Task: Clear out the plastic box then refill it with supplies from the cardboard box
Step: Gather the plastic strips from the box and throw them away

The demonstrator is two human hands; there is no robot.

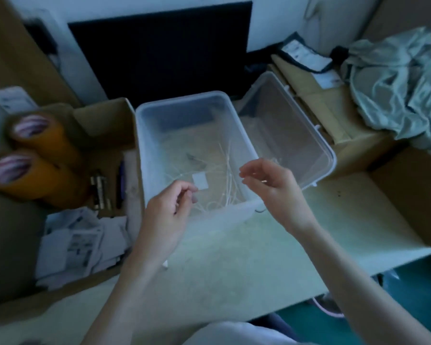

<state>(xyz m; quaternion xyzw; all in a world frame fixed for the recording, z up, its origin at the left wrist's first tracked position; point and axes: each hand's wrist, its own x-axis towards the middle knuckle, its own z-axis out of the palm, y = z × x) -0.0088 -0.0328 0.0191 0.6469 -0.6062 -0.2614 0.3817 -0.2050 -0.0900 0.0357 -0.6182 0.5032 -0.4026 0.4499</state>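
a clear plastic box sits on a pale table, thin white ties loose inside. cardboard box just left of it. left hand loosely curled at its near rim, grasp unclear; right hand relaxed, holding nothing.

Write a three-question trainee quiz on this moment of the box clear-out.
1. True or false: the plastic box is completely empty.
2. Where does the lid lie: A) on the box, B) right of the box, C) inside the cardboard box?
3. Fill in: the tape rolls stand in the ______ box.

Key: 1 false, white cable ties remain in it; 2 B; 3 cardboard.
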